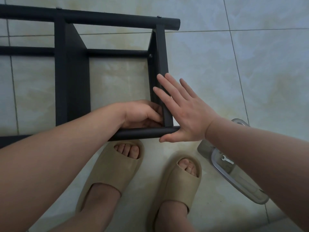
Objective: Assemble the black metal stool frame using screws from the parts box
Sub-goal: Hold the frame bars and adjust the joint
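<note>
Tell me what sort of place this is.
Probably a room in a home, with the work done on the floor: pale glossy floor tiles, beige slippers on the person's feet, and the black stool frame lying on the tiles.

- The frame [71, 81] is black all over, matt, no pattern.
- A screw [150, 55] on it shows a dull silver-grey head against the black.
- The floor [250, 72] is pale grey-green tile with cloudy marbling, yellowish-beige blotches and thin dark grout lines.
- The slippers [115, 171] are both plain sandy tan.
- The box [222, 172] is clear plastic with a silvery-grey rim.
- The wrench [227, 160] inside it is bright silver-white.
</note>
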Available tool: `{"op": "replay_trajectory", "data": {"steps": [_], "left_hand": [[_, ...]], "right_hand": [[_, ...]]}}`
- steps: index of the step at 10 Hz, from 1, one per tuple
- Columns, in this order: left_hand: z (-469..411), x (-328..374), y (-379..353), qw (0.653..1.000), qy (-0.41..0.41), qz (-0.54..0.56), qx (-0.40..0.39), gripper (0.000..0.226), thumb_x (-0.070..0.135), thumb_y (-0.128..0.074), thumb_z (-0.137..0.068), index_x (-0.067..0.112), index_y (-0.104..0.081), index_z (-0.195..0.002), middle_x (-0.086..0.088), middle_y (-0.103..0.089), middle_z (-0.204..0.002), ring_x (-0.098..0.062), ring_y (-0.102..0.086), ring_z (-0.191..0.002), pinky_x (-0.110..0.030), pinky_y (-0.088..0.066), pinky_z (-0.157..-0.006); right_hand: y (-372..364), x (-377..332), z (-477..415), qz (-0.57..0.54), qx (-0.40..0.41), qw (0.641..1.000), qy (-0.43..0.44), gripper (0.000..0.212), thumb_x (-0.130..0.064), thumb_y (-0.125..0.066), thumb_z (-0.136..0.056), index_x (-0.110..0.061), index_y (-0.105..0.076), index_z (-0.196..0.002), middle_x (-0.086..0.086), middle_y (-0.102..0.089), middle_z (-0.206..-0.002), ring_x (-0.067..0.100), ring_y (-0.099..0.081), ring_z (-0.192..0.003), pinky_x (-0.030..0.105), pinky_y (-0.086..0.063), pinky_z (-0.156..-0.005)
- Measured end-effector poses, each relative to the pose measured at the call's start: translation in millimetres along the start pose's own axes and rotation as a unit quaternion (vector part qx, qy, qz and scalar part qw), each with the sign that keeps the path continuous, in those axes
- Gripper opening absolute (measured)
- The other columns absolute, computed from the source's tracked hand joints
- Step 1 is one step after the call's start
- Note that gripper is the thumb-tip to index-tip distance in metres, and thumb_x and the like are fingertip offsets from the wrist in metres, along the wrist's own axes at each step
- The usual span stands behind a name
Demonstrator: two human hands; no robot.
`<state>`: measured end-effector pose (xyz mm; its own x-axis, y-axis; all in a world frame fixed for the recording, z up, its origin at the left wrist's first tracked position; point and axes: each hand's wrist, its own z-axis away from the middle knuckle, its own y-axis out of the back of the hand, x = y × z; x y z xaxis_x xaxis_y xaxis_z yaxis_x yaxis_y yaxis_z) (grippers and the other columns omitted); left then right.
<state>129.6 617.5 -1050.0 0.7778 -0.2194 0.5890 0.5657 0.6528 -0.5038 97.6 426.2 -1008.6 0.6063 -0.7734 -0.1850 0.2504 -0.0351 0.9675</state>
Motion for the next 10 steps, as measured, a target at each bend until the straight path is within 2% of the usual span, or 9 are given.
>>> {"op": "replay_trajectory", "data": {"steps": [1,2,3,4,6,7,8,9,10], "left_hand": [[-2.1,-1.9,-0.4,0.999,0.007,-0.047,0.024,0.017,-0.004,-0.055,-0.091,-0.002,-0.069,-0.100,-0.014,-0.072,-0.085,-0.025,-0.070,-0.080,-0.033,-0.056,-0.073],[-3.3,-3.5,-1.0,0.993,0.008,-0.103,0.060,0.014,-0.001,-0.063,-0.088,-0.006,-0.069,-0.099,-0.012,-0.068,-0.077,-0.024,-0.064,-0.073,-0.034,-0.049,-0.072],[-2.2,-2.5,-0.4,0.993,-0.001,-0.098,0.062,0.011,-0.006,-0.062,-0.087,-0.005,-0.069,-0.096,-0.010,-0.064,-0.072,-0.021,-0.061,-0.067,-0.031,-0.048,-0.067],[-2.3,-1.8,0.7,0.996,-0.003,-0.075,0.057,0.022,-0.011,-0.059,-0.087,-0.013,-0.063,-0.108,-0.015,-0.060,-0.080,-0.022,-0.061,-0.070,-0.030,-0.050,-0.068],[-2.1,-0.9,-1.4,0.999,0.004,-0.031,0.018,0.019,-0.010,-0.050,-0.091,-0.001,-0.065,-0.096,-0.010,-0.069,-0.076,-0.019,-0.069,-0.070,-0.026,-0.055,-0.063],[-4.2,-2.9,-1.9,0.994,0.008,-0.095,0.054,0.013,-0.004,-0.058,-0.089,-0.003,-0.069,-0.097,-0.011,-0.069,-0.074,-0.019,-0.067,-0.067,-0.025,-0.053,-0.062],[-4.5,-3.1,-2.0,0.994,0.000,-0.090,0.059,0.011,-0.006,-0.060,-0.089,0.000,-0.069,-0.088,-0.006,-0.066,-0.064,-0.015,-0.063,-0.058,-0.024,-0.050,-0.057],[-3.1,-2.6,-0.2,0.997,-0.008,-0.060,0.046,0.017,-0.011,-0.057,-0.088,0.003,-0.067,-0.084,-0.007,-0.065,-0.065,-0.018,-0.063,-0.061,-0.025,-0.051,-0.058],[-2.2,-1.6,0.8,0.999,-0.008,-0.036,0.031,0.019,-0.015,-0.053,-0.086,0.000,-0.063,-0.092,-0.008,-0.062,-0.068,-0.018,-0.063,-0.062,-0.027,-0.052,-0.061]], "right_hand": [[0.1,-0.3,0.2,0.002,0.000,1.000,-0.001,0.121,-0.089,-0.044,-0.077,-0.005,-0.019,-0.160,0.018,-0.003,-0.168,0.034,0.001,-0.156,0.058,-0.013,-0.124],[0.3,-0.1,0.2,0.003,-0.002,1.000,-0.002,0.122,-0.089,-0.045,-0.077,-0.005,-0.019,-0.160,0.018,-0.003,-0.168,0.034,0.000,-0.156,0.058,-0.013,-0.123],[0.0,-0.1,-0.1,0.003,-0.001,1.000,-0.002,0.121,-0.089,-0.045,-0.077,-0.005,-0.018,-0.160,0.018,-0.003,-0.168,0.034,0.000,-0.156,0.059,-0.013,-0.123],[-0.4,-0.2,0.0,0.001,-0.001,1.000,-0.002,0.121,-0.089,-0.046,-0.076,-0.005,-0.019,-0.160,0.018,-0.004,-0.168,0.034,0.000,-0.156,0.059,-0.014,-0.123],[-0.1,0.1,0.2,0.000,0.003,1.000,-0.002,0.121,-0.089,-0.046,-0.077,-0.005,-0.019,-0.160,0.018,-0.004,-0.168,0.034,0.000,-0.156,0.058,-0.013,-0.123],[0.0,-0.1,0.2,0.001,0.004,1.000,-0.001,0.121,-0.089,-0.046,-0.076,-0.005,-0.019,-0.160,0.018,-0.005,-0.168,0.034,-0.001,-0.156,0.058,-0.014,-0.123],[0.2,0.0,0.2,0.001,0.001,1.000,-0.002,0.122,-0.089,-0.046,-0.076,-0.005,-0.019,-0.160,0.018,-0.004,-0.168,0.034,0.000,-0.156,0.058,-0.013,-0.123],[0.2,-0.2,0.0,0.003,-0.004,1.000,-0.003,0.122,-0.090,-0.045,-0.076,-0.005,-0.019,-0.160,0.017,-0.003,-0.168,0.033,0.000,-0.156,0.057,-0.012,-0.124],[0.5,-0.3,0.0,0.002,-0.003,1.000,-0.004,0.122,-0.090,-0.044,-0.076,-0.005,-0.019,-0.160,0.017,-0.003,-0.169,0.033,0.001,-0.156,0.057,-0.012,-0.124]]}}
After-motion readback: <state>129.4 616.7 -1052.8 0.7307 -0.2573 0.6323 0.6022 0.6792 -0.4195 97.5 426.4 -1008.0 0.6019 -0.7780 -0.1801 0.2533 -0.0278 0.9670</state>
